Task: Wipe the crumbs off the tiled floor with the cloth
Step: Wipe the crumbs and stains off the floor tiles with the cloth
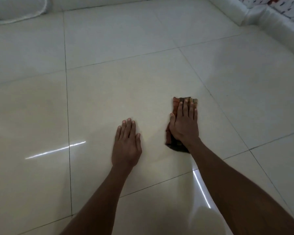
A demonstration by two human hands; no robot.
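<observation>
Head view: a person leans over a glossy tiled floor [95, 102], both forearms reaching forward and down, the hands well apart on the same tile.

Left hand [127, 144]: flat on the bare floor, palm down, fingers straight and close together, pointing away from the person. Its grip is released and holds nothing; it looks like a prop for the body's weight.

Crumbs: none can be made out on the pale tile; too small or too blurred to tell where they lie.

Cloth [175, 106]: a small, dark, brown-and-orange checked rag, bunched flat on the floor to the right of the left hand, mostly hidden under the right hand, with its far edge showing past the fingertips and a dark corner poking out near the wrist.

How the cloth will likely handle: light, soft and limp, so it should fold or roll up if pushed from one edge. On so shiny a floor it ought to slide easily. The best hold is probably a broad press from above over its middle, as here.

Right hand [185, 123]: palm down on the cloth, fingers straight and slightly spread, thumb at the left edge. Its grip is released too, pressing rather than pinching.

Right arm: stretched out nearly straight, wrist low.
</observation>
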